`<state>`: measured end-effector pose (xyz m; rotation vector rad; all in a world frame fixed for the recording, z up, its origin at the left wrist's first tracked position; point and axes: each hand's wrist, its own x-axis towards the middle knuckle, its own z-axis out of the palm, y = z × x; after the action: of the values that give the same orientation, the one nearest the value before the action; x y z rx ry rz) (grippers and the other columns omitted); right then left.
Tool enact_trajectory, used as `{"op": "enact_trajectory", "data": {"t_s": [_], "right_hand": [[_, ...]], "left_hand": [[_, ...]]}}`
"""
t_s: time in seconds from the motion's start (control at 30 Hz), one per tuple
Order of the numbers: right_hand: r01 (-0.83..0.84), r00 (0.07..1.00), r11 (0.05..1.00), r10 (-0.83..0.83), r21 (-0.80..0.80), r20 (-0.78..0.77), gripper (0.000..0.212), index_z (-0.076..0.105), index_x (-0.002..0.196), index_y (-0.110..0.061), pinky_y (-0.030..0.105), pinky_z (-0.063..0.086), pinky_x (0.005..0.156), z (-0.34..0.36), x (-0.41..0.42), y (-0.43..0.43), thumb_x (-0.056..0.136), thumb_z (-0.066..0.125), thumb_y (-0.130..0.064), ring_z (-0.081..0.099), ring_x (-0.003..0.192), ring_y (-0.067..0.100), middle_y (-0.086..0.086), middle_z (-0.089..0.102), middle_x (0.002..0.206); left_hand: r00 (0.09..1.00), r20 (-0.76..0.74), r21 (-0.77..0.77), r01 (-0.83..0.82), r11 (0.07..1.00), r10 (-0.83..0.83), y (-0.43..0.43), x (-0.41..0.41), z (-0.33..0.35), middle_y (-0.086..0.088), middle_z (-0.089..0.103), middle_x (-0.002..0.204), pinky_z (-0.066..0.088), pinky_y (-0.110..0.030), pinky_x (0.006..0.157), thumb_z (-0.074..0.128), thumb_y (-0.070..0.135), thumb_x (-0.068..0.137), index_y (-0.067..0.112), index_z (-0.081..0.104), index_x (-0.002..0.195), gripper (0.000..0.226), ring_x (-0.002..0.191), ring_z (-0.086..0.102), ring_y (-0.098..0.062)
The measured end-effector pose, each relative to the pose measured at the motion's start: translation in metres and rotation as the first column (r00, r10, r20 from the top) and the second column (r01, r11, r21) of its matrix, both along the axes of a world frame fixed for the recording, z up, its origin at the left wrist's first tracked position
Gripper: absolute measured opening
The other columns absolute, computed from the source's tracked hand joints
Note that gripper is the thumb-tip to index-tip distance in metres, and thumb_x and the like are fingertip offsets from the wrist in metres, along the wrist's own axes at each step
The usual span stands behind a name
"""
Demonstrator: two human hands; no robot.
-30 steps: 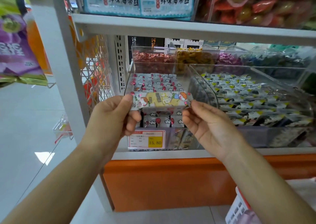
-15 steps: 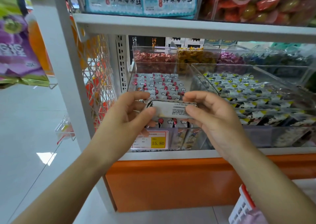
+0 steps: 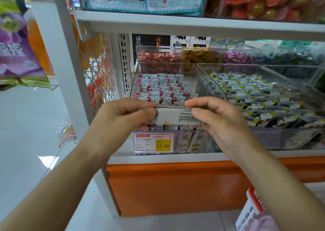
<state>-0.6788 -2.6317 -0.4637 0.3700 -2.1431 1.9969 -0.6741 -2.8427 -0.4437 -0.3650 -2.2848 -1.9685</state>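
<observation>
A white shelf (image 3: 193, 157) on an orange base fills the middle of the frame. It carries a clear bin (image 3: 134, 82) of cloud-print sweets at centre and a second bin (image 3: 263, 67) of dark-and-yellow packs to the right. In front of the centre bin, just above its front wall, the left hand (image 3: 123, 118) and right hand (image 3: 223, 123) hold one snack packet (image 3: 173, 116) between them. The fingers (image 3: 147, 113) of each hand are narrowed into a pinch on one end, thumb below and forefinger on top.

The packet's long axis runs left to right across the frame, level, with its plain white printed back facing the camera. Both hands are equally near, one at each end, so a turn or a one-handed handover would pivot on that axis.

The back print is too small to read, and the packet's ends are covered by the fingertips. Below it a price tag (image 3: 153, 142) reads 15.80. A basket (image 3: 249, 211) is cut off at the lower right.
</observation>
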Motion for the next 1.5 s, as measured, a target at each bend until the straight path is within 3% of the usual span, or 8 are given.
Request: {"op": "enact_trajectory", "data": {"t_s": [0.17,0.3,0.4,0.6,0.77,0.87,1.2,1.5], "right_hand": [[-0.021,1.0,0.998,0.02,0.065,0.009,0.021,0.075,0.09,-0.026,0.04,0.053,0.088,0.0,0.0,-0.001,0.073,0.063,-0.023,0.066,0.098,0.018,0.0,0.073,0.097],[-0.047,0.999,0.996,0.046,0.072,0.011,0.02,0.075,0.086,-0.029,0.028,0.051,0.077,0.0,0.0,-0.002,0.071,0.064,-0.023,0.067,0.092,0.013,-0.005,0.073,0.094],[-0.083,0.997,0.993,0.083,0.088,0.002,0.02,0.075,0.083,-0.033,0.02,0.051,0.069,0.001,0.002,-0.005,0.07,0.065,-0.021,0.068,0.086,0.008,-0.008,0.072,0.088],[-0.117,0.993,0.991,0.117,0.058,0.001,0.022,0.073,0.079,-0.036,0.017,0.051,0.065,0.001,0.004,-0.009,0.068,0.065,-0.018,0.067,0.084,0.006,-0.011,0.072,0.085],[-0.061,0.998,0.998,0.061,0.001,0.012,0.013,0.072,0.074,-0.034,0.023,0.05,0.071,-0.002,0.002,-0.013,0.065,0.07,-0.025,0.067,0.085,0.012,-0.008,0.071,0.083],[-0.038,0.999,0.999,0.039,0.016,-0.019,0.011,0.072,0.073,-0.032,0.018,0.05,0.069,-0.002,0.003,-0.015,0.065,0.07,-0.024,0.066,0.08,0.006,-0.01,0.069,0.078],[0.067,0.985,0.984,-0.039,0.164,-0.169,0.011,0.065,0.074,-0.015,0.012,0.045,0.061,-0.003,0.007,-0.022,0.085,0.065,-0.014,0.055,0.065,0.0,-0.004,0.061,0.068],[-0.126,0.992,0.982,0.121,0.143,0.04,0.014,0.071,0.075,-0.019,0.016,0.051,0.051,0.011,0.002,-0.001,0.083,0.065,-0.009,0.069,0.067,0.006,-0.007,0.072,0.073]], "left_hand": [[0.998,0.014,-0.014,0.069,0.998,-0.069,-0.004,0.0,0.002,0.007,0.074,0.087,0.056,-0.02,0.068,0.062,0.023,0.078,0.018,0.076,0.079,0.016,0.08,0.069,-0.009],[0.965,-0.233,-0.298,-0.19,0.935,0.122,-0.001,0.001,-0.001,0.011,0.069,0.074,0.044,-0.007,0.059,0.058,0.025,0.086,0.026,0.069,0.074,0.017,0.071,0.06,0.002],[0.927,-0.312,-0.292,-0.303,0.907,0.209,0.004,0.003,-0.003,0.009,0.063,0.069,0.04,-0.006,0.054,0.055,0.025,0.089,0.025,0.062,0.071,0.02,0.067,0.058,0.003],[0.945,-0.244,-0.191,-0.266,0.945,0.217,0.014,0.004,-0.005,-0.007,0.06,0.075,0.053,-0.048,0.067,0.046,0.023,0.094,0.016,0.052,0.075,0.021,0.071,0.064,-0.027],[0.985,-0.17,-0.13,-0.032,0.991,0.009,0.017,0.008,-0.002,0.005,0.062,0.089,0.055,-0.018,0.067,0.055,0.03,0.086,0.025,0.056,0.09,0.007,0.081,0.064,-0.003],[0.982,-0.188,-0.253,-0.063,0.965,0.015,0.014,0.007,-0.005,0.015,0.063,0.096,0.05,-0.012,0.074,0.062,0.04,0.077,0.035,0.061,0.101,0.024,0.087,0.06,0.006],[0.99,-0.138,-0.188,-0.049,0.981,0.023,0.02,0.009,-0.007,0.01,0.063,0.096,0.052,-0.013,0.067,0.061,0.019,0.083,0.029,0.07,0.091,0.016,0.085,0.06,0.001],[0.996,-0.087,-0.095,-0.023,0.995,0.014,0.018,0.004,-0.003,0.006,0.072,0.079,0.055,-0.018,0.065,0.057,0.016,0.086,0.023,0.074,0.08,0.02,0.078,0.066,-0.007]]}}
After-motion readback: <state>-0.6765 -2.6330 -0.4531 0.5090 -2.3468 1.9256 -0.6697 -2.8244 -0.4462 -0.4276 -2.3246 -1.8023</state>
